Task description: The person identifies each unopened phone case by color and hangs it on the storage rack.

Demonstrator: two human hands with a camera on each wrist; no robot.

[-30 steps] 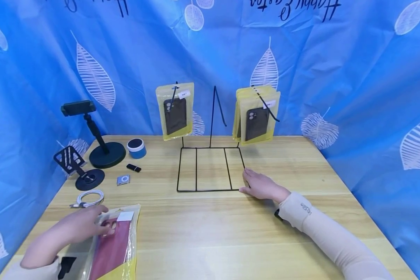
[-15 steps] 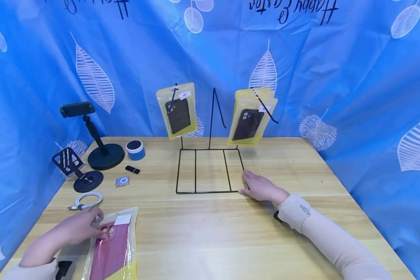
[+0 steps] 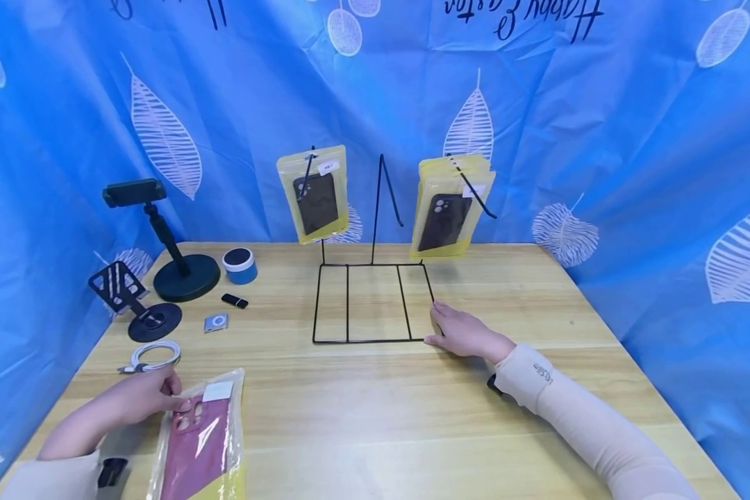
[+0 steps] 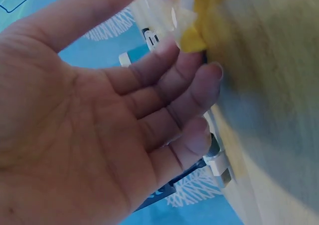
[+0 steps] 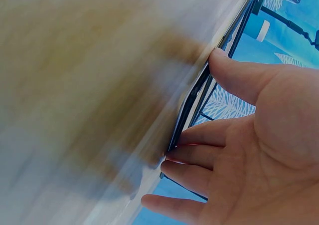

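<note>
My left hand [image 3: 142, 397] is at the lower left, pinching the top left edge of a clear-and-yellow pouch with a red phone case [image 3: 194, 444] inside. The pouch lies over the table with a white label near its top. In the left wrist view, the other fingers [image 4: 187, 100] curve loosely beside the pouch's yellow part. My right hand [image 3: 465, 333] holds the front right corner of a black wire display rack [image 3: 362, 341], thumb on the front rod and fingers along the side rod. Pouches with dark phone cases hang from its left hook [image 3: 317, 198] and right hook [image 3: 446, 215].
The rack's middle hook [image 3: 390, 187] is bare. Along the left stand a tall phone holder [image 3: 186, 274], a smaller folding stand [image 3: 153, 321], a blue round speaker [image 3: 240, 267], a black USB stick [image 3: 234, 301], a small silver player [image 3: 215, 322] and a coiled white cable [image 3: 156, 354].
The left hand has shifted slightly left on the pouch, uncovering more of the case's camera cutouts. The hanging pouches have swung a little. The right hand stays at the rack's corner.
</note>
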